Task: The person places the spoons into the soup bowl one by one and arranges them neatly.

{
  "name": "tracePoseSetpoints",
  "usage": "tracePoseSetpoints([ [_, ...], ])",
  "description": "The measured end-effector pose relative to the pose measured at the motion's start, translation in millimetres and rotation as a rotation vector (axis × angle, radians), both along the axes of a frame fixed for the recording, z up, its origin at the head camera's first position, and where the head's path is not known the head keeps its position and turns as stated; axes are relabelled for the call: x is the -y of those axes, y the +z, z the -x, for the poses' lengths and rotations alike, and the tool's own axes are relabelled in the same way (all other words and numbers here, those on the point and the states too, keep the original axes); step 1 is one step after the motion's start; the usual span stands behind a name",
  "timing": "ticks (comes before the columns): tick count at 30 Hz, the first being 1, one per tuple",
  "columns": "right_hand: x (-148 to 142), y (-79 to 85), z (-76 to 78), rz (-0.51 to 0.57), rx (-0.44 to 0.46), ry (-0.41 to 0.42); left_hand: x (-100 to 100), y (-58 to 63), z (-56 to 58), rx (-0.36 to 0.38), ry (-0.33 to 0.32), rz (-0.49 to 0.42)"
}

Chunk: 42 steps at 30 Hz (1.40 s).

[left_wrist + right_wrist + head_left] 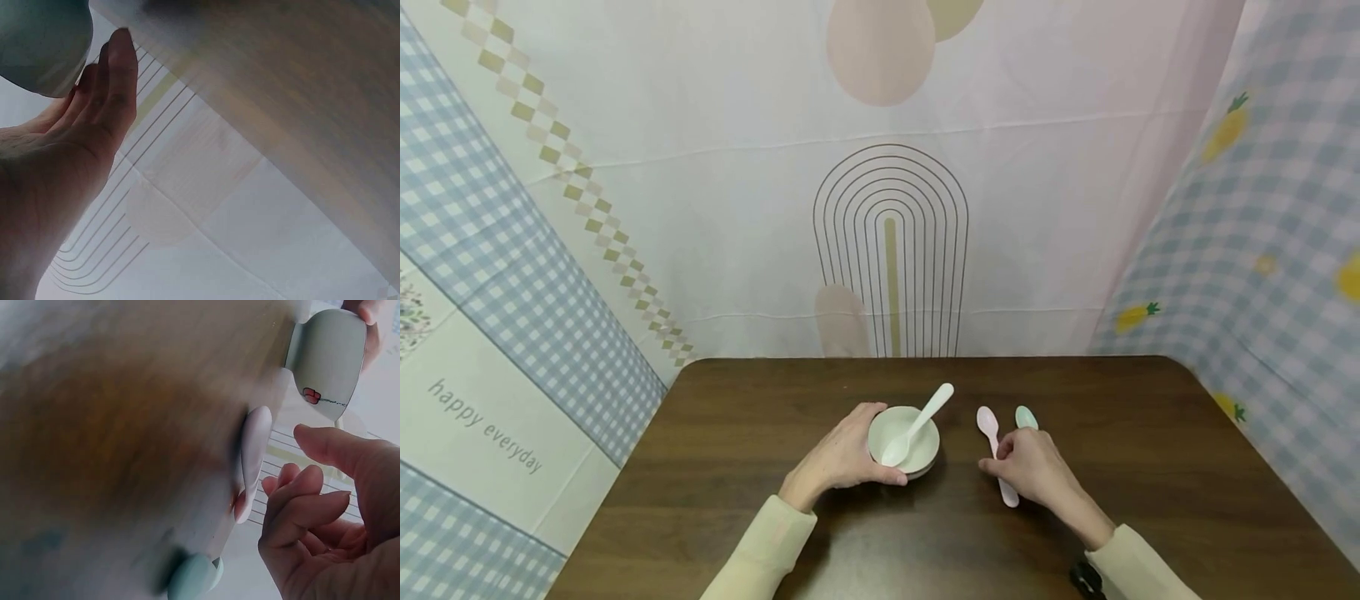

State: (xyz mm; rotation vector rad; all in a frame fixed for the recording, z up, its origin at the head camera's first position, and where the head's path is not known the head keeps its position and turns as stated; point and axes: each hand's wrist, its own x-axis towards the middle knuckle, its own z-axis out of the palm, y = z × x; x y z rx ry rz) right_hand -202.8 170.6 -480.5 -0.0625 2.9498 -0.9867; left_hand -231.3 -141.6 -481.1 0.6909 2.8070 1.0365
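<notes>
Bowl, round and smooth, sits in the left hand.

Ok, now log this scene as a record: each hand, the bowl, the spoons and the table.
left hand: grips the bowl
right hand: at the pink spoon, contact unclear
bowl: pale, with the white spoon in it
pink spoon: lying on the table
green spoon: beside the pink spoon, partly hidden by the right hand
table: brown

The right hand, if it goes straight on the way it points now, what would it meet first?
The right hand would probably meet the pink spoon first; depth is hard to judge.
</notes>
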Motion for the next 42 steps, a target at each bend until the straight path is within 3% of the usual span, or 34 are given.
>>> tracePoseSetpoints([
  [9,-4.5,-4.8,0.9,-0.073,-0.036,0.0,-1.5,3.2,-3.6,-0.06,-0.021,-0.047],
  [16,-26.1,-56.7,26.2,-0.11,-0.129,0.028,-2.0,4.4,-3.7,-0.068,-0.019,-0.055],
  [21,-32.4,-76.2,37.2,-0.162,-0.095,0.023,-1.5,3.0,-3.1,-0.067,-0.029,-0.039],
  [25,-33.0,-80.3,40.3,-0.205,-0.056,0.022,-0.9,1.7,-2.1,-0.057,-0.031,-0.03],
  [32,-35.5,-86.8,42.4,-0.208,-0.101,0.041,-0.6,0.4,0.3,-0.037,-0.023,-0.02],
  [42,-35.1,-85.4,42.8,-0.203,-0.083,0.046,5.0,-1.6,4.3,-0.013,-0.035,0.003],
])
